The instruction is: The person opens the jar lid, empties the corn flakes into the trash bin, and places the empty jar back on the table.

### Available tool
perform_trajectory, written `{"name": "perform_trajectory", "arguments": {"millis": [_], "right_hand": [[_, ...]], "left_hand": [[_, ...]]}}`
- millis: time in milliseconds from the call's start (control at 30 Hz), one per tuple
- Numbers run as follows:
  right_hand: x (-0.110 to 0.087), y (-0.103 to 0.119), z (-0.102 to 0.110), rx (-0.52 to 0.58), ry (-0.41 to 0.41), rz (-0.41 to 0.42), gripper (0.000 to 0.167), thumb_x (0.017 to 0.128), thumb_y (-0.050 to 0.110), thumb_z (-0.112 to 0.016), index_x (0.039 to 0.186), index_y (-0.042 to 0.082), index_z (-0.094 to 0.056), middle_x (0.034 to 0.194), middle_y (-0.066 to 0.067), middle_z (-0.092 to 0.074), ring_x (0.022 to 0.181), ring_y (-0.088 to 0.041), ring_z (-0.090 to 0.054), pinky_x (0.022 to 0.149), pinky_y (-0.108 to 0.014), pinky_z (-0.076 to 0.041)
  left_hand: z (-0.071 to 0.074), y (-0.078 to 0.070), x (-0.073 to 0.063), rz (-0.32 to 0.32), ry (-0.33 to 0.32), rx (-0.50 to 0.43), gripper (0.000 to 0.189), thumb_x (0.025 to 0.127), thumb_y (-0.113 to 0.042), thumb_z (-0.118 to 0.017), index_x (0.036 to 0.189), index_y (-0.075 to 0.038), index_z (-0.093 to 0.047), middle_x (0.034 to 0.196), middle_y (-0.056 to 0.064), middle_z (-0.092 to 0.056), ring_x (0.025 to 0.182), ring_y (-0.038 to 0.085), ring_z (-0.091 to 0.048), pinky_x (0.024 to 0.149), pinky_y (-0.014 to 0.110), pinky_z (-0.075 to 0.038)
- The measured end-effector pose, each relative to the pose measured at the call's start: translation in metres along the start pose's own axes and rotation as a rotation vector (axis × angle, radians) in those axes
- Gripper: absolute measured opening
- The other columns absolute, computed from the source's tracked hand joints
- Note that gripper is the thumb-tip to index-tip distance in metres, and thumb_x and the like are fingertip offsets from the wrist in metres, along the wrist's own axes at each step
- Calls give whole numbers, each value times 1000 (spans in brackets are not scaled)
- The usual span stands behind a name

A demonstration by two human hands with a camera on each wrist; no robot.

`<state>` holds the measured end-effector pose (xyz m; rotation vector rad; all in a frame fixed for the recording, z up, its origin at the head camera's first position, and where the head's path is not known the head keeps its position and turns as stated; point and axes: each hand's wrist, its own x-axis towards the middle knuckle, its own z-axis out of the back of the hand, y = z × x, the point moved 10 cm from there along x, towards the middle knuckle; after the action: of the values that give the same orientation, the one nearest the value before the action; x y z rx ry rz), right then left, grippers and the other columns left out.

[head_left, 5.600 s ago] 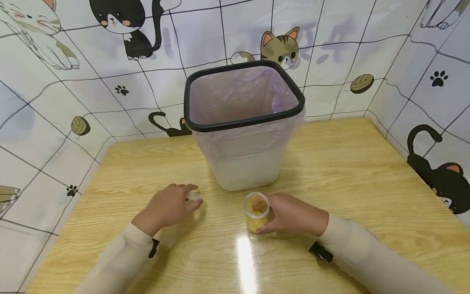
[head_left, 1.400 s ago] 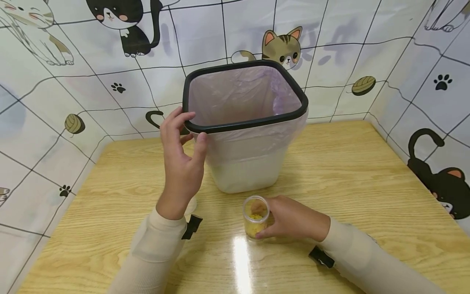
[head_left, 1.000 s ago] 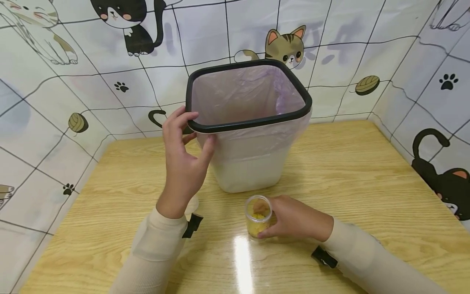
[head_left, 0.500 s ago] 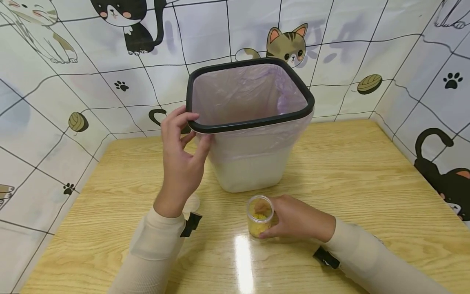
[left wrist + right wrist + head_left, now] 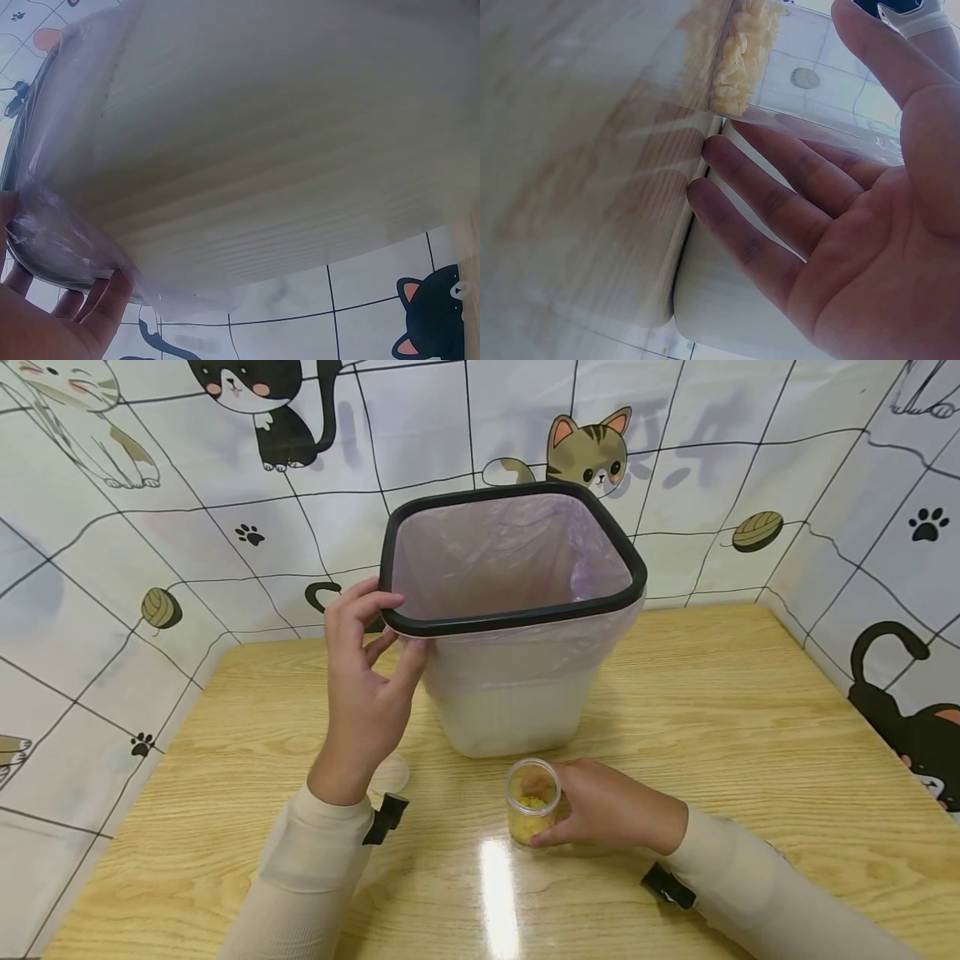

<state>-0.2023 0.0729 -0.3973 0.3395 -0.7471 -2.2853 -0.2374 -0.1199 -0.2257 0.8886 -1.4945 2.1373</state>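
Observation:
A pale waste bin [image 5: 510, 710] with a black rim and a translucent purple bin liner [image 5: 495, 552] stands on the table. My left hand [image 5: 363, 693] holds the rim at its front left corner, fingers over the edge and thumb against the outside. In the left wrist view the fingers [image 5: 112, 300] press the liner below the rim. My right hand [image 5: 607, 806] grips a small clear jar [image 5: 532, 802], thumb in front and fingers behind. The jar is upright and uncovered. Small yellow pieces [image 5: 739, 56] fill its lower part.
A round translucent lid [image 5: 392, 774] lies on the wooden table [image 5: 712, 693], beside my left wrist. Walls covered in a cat print [image 5: 585, 452] stand behind the bin and along both sides.
My left hand has left the lid on the table and moved up to the bin's rim. Lately the rim has shifted slightly. My right hand keeps its hold on the jar.

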Motion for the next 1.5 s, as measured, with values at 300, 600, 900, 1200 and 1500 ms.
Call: {"name": "perform_trajectory", "arguments": {"millis": [300,600,900,1200,1500], "right_hand": [[0,2,-1,-4,-10,16,55,76,40,-86,120,16,-62,106,9,-70,99,-8,-65,89,-34,-53],[0,2,-1,-7,-12,27,55,77,41,-85,120,16,-62,106,10,-69,99,-7,-64,90,-34,-53],[0,3,-1,-5,-11,64,57,77,44,-85,122,18,-61,106,9,-69,96,-7,-64,89,-32,-53],[-1,-1,1,26,6,16,84,75,47,-85,143,16,-47,130,4,-65,107,-8,-62,98,-36,-50],[0,1,4,91,-12,2,75,76,42,-86,139,19,-52,128,7,-65,114,-10,-61,101,-36,-49]], "left_hand": [[3,0,-1,-27,3,-6,41,92,-20,-65,126,0,-54,147,7,-38,125,14,-48,101,37,-51],[6,-4,-2,-58,-10,-1,48,89,-28,-63,125,2,-54,146,6,-40,122,15,-51,97,33,-52],[5,-7,-2,-85,-23,12,60,96,-54,-53,128,-3,-55,147,6,-41,134,16,-42,97,44,-47],[4,-2,-3,-61,-59,9,71,95,-68,-47,125,-5,-55,147,4,-40,139,15,-36,105,43,-36],[2,-2,-2,-80,-48,-25,68,96,-63,-51,125,-2,-53,152,7,-39,143,16,-36,112,46,-36]]}}
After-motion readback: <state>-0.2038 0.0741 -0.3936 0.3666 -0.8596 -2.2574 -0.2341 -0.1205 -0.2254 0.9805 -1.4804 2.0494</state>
